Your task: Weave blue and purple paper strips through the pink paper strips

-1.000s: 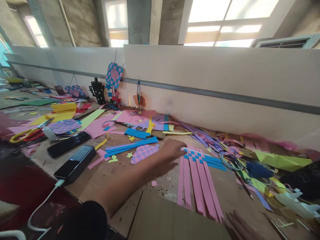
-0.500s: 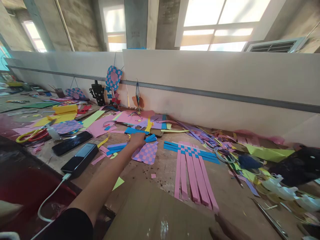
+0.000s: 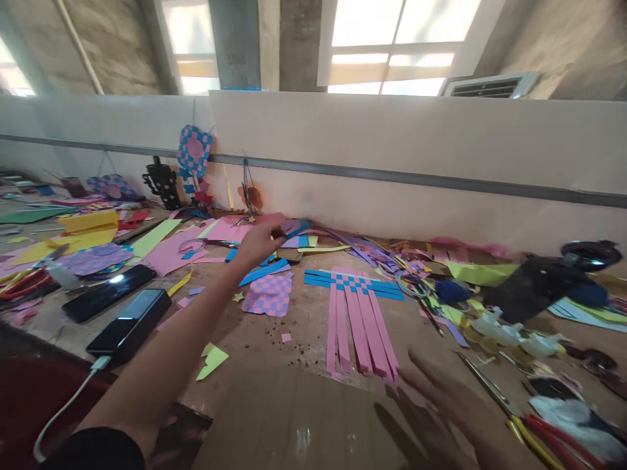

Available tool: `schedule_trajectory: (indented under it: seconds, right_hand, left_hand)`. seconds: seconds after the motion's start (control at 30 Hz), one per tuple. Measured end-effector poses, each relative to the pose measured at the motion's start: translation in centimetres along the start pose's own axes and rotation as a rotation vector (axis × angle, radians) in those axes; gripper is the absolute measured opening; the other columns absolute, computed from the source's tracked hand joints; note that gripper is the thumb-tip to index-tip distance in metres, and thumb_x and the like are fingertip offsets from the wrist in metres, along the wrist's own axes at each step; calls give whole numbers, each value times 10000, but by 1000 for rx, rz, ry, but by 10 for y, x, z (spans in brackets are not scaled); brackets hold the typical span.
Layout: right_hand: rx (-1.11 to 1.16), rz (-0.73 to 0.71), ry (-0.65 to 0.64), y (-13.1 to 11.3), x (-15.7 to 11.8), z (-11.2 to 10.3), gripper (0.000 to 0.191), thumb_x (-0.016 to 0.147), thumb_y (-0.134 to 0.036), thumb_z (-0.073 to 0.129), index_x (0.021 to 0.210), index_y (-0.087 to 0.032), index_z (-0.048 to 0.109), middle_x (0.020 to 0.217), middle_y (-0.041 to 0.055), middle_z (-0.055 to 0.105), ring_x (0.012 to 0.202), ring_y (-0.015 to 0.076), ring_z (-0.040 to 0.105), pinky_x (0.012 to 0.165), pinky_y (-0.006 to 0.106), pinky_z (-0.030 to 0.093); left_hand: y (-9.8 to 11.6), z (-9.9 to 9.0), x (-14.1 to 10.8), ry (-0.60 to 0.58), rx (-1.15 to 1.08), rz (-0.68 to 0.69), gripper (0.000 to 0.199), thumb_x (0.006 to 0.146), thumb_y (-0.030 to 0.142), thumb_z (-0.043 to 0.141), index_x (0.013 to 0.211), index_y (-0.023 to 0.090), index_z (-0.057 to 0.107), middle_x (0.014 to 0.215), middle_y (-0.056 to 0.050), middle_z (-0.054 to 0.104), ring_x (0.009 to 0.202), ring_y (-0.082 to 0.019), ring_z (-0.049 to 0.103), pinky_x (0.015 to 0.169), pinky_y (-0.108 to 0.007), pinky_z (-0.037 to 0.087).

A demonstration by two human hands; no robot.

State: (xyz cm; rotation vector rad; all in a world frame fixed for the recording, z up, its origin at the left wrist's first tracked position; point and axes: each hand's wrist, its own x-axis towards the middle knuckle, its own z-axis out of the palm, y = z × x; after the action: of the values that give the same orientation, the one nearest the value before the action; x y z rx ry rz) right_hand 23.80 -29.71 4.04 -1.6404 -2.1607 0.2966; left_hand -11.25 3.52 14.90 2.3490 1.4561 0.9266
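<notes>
My left hand reaches far across the cluttered table, its fingertips close to a blue paper strip near the wall. Whether it grips anything is hidden. My right hand hovers blurred at the near right, fingers spread and empty, above a cardboard sheet. Beyond those fingers lies a woven paper mat of blue strips across pink ones, the long pink strip ends trailing toward me. To its left rests a pink-and-blue checkered paper piece.
Two black phones lie at the left, one on a white cable. Red-handled scissors sit at the lower right. Paper scraps cover the table. Behind it stands a pale wall with a grey rail.
My left hand has moved from the blue strips beside the checkered piece farther back toward the wall. My right hand shows more at the lower right, and the view has swung left.
</notes>
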Motion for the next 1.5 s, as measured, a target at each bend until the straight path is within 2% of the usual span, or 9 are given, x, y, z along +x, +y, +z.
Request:
schedule_trajectory:
  seconds: [0.17,0.33,0.5,0.63,0.73,0.9,1.07,1.23,1.5]
  right_hand:
    - [179,183,279,-32,37,-40,613,1021,-566,574,1599,-381,491,1681,55,456,1542,356,429,1237,598,393]
    - [398,188,457,-54,66,-49,640,1006,-543,646,1596,-366,473,1649,63,508,1538,328,433,1274,582,320]
    - [557,203,563,-52,73,-47,513,975,-536,704,1453,-378,607,1424,57,676,1364,309,585,1200,553,404]
    - [545,181,655,-35,65,-47,238,939,-527,747,1030,-310,780,1176,49,726,1195,296,638,1104,495,467]
    - [615,250,653,-21,55,-51,230,946,-512,737,999,-291,774,1072,41,755,1074,280,673,1018,465,510]
    - [568,384,740,-5,37,-55,281,915,-544,761,984,-272,756,953,33,761,915,242,681,865,383,535]
    - [504,404,533,3,30,-47,321,940,-559,694,913,-245,754,888,42,758,700,185,623,661,321,521]
    - [398,365,315,6,37,-31,308,971,-516,630,876,-240,726,772,11,676,709,194,609,628,309,471]
    - [483,338,95,6,53,-4,270,1004,-441,566,863,-236,670,843,15,705,827,218,635,730,320,466]
  left_hand:
    - [86,-6,-17,61,-708,206,197,835,320,747,924,165,666,859,-15,726,770,-153,686,712,-263,543]
    - [156,18,-53,-198,-1036,237,290,853,383,813,944,168,641,852,-17,736,725,-140,722,694,-261,582]
    - [189,47,-75,-439,-1191,203,320,885,413,811,999,161,649,922,-43,759,777,-156,757,762,-298,615]
    - [197,66,-82,-542,-1215,191,288,914,384,782,1025,153,651,968,-69,759,826,-166,754,798,-315,610]
    - [192,81,-89,-577,-1078,211,222,964,350,705,1051,156,644,1020,-84,756,860,-166,737,796,-313,593]
    - [169,113,-112,-666,-287,535,165,925,282,729,1058,190,697,1100,-77,772,1024,-237,717,859,-353,548]
    - [153,147,-130,-688,199,763,117,934,226,645,944,167,746,1003,-107,779,957,-271,727,824,-379,533]
    - [151,163,-136,-672,231,777,148,898,203,661,995,151,759,1002,-118,773,917,-254,728,784,-346,547]
    - [155,173,-143,-595,176,704,223,843,133,693,1050,202,742,944,-87,780,958,-259,739,889,-348,585]
